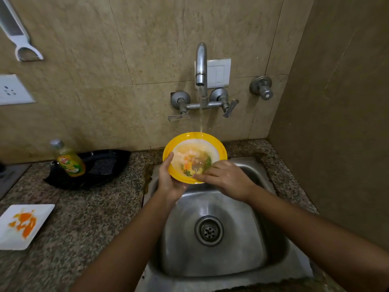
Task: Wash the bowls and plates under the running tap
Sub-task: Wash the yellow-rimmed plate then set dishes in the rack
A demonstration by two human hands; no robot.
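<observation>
Steel sink, lower centre: I take it as the catch basin under the running tap. Yellow-rimmed plate, mid-frame, tilted toward the stream, presumably so residue drains. Left hand grips its near rim; right hand lies flat-fingered on its soiled face, apparently rubbing.

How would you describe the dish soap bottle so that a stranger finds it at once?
Start at the steel sink and look left along the granite counter. In a black tray by the wall stands the soap bottle: yellow-green with a grey cap, the only bottle there.
</observation>
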